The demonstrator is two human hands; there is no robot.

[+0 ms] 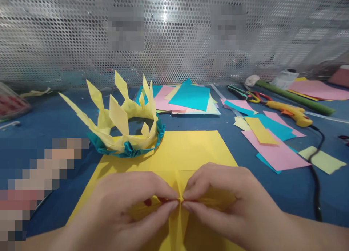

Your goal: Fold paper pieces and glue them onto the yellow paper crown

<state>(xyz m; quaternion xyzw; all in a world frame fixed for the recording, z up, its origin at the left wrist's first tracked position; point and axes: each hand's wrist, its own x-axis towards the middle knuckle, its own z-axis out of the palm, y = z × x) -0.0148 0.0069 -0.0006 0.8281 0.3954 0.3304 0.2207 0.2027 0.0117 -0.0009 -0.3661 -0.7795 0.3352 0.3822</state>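
Note:
Both hands meet low in the middle, thumbs and forefingers pinched on a folded piece of yellow paper (pixel 178 229). My left hand (pixel 128 200) grips it from the left, my right hand (pixel 229 196) from the right, with the fingertips almost touching. A crease runs up and down between them. Beneath lies a large yellow sheet (pixel 196 145), and how the folded piece relates to it is partly hidden by my hands. Behind my left hand, a pale yellow paper crown (pixel 119 114) with tall points and a teal ruffled base (pixel 132 150) rests partly on the sheet.
At the back lies a stack of coloured paper (pixel 191 96). To the right are paper scraps (pixel 272 149), a yellow glue gun (pixel 289 112) with a black cord (pixel 316 182), pliers (pixel 255 96) and a green rod (pixel 294 96). A perforated metal panel (pixel 177 44) closes off the blue table (pixel 196 124).

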